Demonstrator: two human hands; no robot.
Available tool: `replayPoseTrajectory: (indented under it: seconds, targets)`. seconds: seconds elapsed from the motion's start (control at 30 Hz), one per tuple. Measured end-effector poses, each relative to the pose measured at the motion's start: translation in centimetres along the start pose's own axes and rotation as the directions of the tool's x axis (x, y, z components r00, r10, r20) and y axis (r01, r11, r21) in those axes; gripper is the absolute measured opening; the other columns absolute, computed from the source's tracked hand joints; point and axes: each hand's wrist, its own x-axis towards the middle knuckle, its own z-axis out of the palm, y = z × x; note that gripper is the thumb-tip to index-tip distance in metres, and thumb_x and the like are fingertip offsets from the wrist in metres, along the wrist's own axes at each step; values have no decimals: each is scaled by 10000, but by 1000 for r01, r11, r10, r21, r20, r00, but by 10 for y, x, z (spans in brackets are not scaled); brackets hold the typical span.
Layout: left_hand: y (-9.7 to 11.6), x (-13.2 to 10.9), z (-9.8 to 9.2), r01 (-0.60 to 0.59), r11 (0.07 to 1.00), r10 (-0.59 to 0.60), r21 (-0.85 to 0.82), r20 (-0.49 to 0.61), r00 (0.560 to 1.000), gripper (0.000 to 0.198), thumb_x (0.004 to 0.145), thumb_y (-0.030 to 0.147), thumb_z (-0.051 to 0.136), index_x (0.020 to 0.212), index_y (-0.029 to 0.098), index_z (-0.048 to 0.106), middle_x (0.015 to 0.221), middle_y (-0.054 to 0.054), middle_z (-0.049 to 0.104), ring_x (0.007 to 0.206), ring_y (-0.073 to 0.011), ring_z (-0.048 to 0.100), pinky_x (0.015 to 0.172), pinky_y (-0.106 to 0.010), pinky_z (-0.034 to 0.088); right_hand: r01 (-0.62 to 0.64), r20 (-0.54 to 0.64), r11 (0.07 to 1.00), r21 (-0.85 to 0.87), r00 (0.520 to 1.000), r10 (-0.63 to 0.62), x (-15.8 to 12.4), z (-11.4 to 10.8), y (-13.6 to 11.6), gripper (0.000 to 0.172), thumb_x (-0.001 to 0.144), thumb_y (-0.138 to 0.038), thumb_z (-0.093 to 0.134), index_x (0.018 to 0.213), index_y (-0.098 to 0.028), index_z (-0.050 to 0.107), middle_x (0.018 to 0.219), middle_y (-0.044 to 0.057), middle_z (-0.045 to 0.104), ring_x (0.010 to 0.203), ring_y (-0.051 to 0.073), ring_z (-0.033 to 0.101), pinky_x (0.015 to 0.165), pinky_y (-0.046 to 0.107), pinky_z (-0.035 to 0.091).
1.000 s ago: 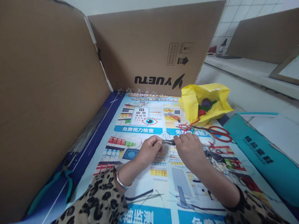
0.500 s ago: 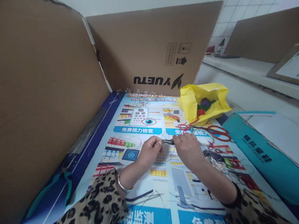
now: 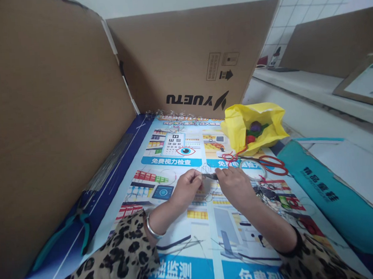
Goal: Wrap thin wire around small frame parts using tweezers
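Observation:
Near the middle of the printed sheet, my right hand is closed round a small dark plier-like tool, whose jaws point left. My left hand pinches thin wire beside the tool's tip; the wire's exact shape between the fingers is too small to make out. Fine wire loops hang around and below the tool. Both hands nearly meet, with only the dark jaws showing between them.
Teal-handled pliers and straight wires lie left. Right are red scissors, a yellow bag with yarn, tangled wire pieces and a teal box. Cardboard panels stand behind and left.
The tool's jaws look slightly turned and closer together. Both hands have stayed in nearly the same place.

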Motion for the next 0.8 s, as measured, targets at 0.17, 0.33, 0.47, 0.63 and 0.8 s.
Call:
replayPoseTrajectory:
  seconds: [0.17,0.33,0.47,0.63,0.8]
  targets:
    - [3,0,2,62,993,-62,-101,7,998,151,752,293,514,676,163,511,564,42,508,539,-86,468,562,-205,363,-27,96,999,23,995,25,0,3,-1,187,801,-124,474,930,-153,607,735,58,624,727,194,527,677,304,277]
    - [3,-1,2,98,983,-97,-152,12,995,167,747,315,529,689,159,512,542,34,523,516,-85,471,551,-208,371,-51,146,996,68,989,40,1,7,-2,172,792,-149,502,921,-166,613,752,44,636,730,186,533,672,293,274]
    - [-1,0,1,73,989,-72,-131,9,997,172,752,311,520,669,162,493,541,30,529,517,-84,461,557,-209,371,-36,105,997,64,994,29,1,5,0,181,804,-161,494,933,-174,619,779,48,639,786,208,519,713,314,261]
    - [-7,1,0,2,999,-3,-34,-18,1000,149,762,275,497,663,164,503,592,26,532,566,-86,463,591,-206,370,-33,61,999,40,998,30,0,2,0,180,821,-165,471,921,-164,621,772,62,630,778,209,499,705,325,248]
    - [-7,0,0,-10,1000,11,21,-27,1000,118,758,246,485,671,167,500,603,28,542,582,-91,477,599,-209,377,-25,60,999,37,998,23,1,-1,0,169,813,-170,484,916,-164,617,760,58,619,767,205,490,701,323,246]
